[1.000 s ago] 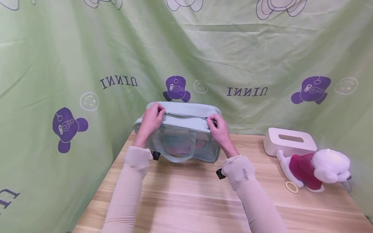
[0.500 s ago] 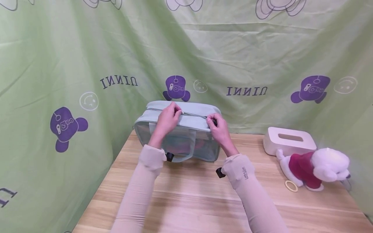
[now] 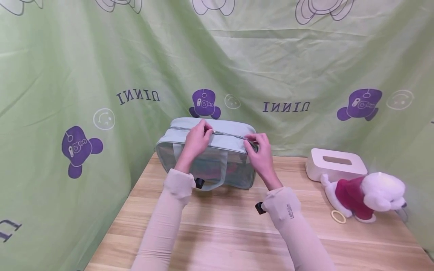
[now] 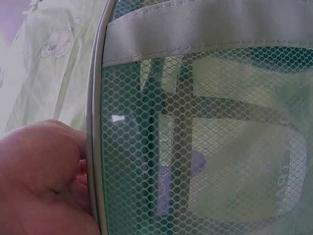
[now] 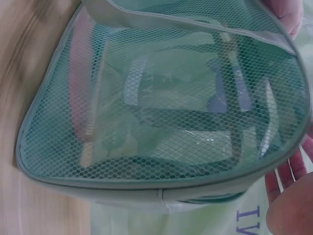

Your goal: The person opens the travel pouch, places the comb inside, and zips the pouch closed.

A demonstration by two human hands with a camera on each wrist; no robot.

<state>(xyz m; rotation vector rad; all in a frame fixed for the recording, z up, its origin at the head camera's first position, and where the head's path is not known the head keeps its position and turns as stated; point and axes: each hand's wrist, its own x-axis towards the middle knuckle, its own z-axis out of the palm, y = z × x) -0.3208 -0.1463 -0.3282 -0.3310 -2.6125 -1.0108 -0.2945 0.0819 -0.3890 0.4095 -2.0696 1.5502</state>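
A pale blue-green zip bag point(image 3: 234, 169) with see-through mesh sides stands at the back of the table, its strap handle point(image 3: 223, 169) hanging down the front. My left hand point(image 3: 196, 141) pinches the metal zipper pull near the middle of the bag's top. At the top right corner, my right hand point(image 3: 261, 152) touches the bag by the zipper's end, thumb and fingers apart; in the right wrist view its fingers point(image 5: 293, 164) look spread along the edge. Something pink point(image 5: 80, 73) shows through the mesh. In the left wrist view, my left hand point(image 4: 44, 181) is beside the bag's piped edge.
To the right stands a white tissue box point(image 3: 322, 171) with a slot on top. A white plush dog point(image 3: 383, 192) in a red coat lies before it, beside a pale yellow ring point(image 3: 338, 216). A green printed curtain point(image 3: 288, 67) hangs close behind and on the left.
My left hand has slid right along the zipper with the pull, and the gap there has narrowed. My right hand has loosened its pinch at the corner and shifted slightly right.
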